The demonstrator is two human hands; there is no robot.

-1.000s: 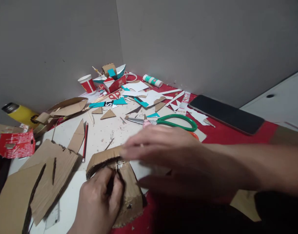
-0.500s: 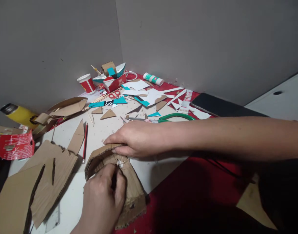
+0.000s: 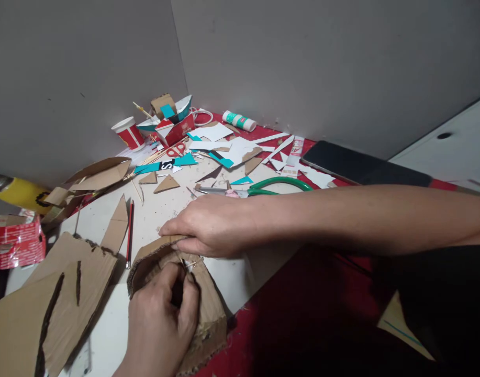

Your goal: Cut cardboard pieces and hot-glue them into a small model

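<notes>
A bent piece of brown corrugated cardboard (image 3: 208, 303) lies near the front edge of the table, its far part curved upward. My right hand (image 3: 208, 222) reaches in from the right and pinches the raised far rim between thumb and fingers. Inside the curve, my left hand (image 3: 161, 314) has thumb and index finger pressed together at a thin wooden stick (image 3: 182, 261). Another thin stick (image 3: 192, 263) lies beside those fingertips, over a small whitish patch. How much of the stick sits between the left fingers is hidden.
Flat cardboard sheets (image 3: 78, 293) and a red pencil (image 3: 130, 233) lie left. Beyond my right hand are green-handled scissors (image 3: 279, 183), paper scraps (image 3: 240, 149), a glue stick (image 3: 240, 120) and a dark phone-like slab (image 3: 361, 163). A paper cup (image 3: 129, 133) and yellow bottle (image 3: 22, 193) stand farther off.
The whole view has shifted, so things appear slightly farther left. Both hands keep their holds on the cardboard and stick; the left fingers have shifted only slightly.
</notes>
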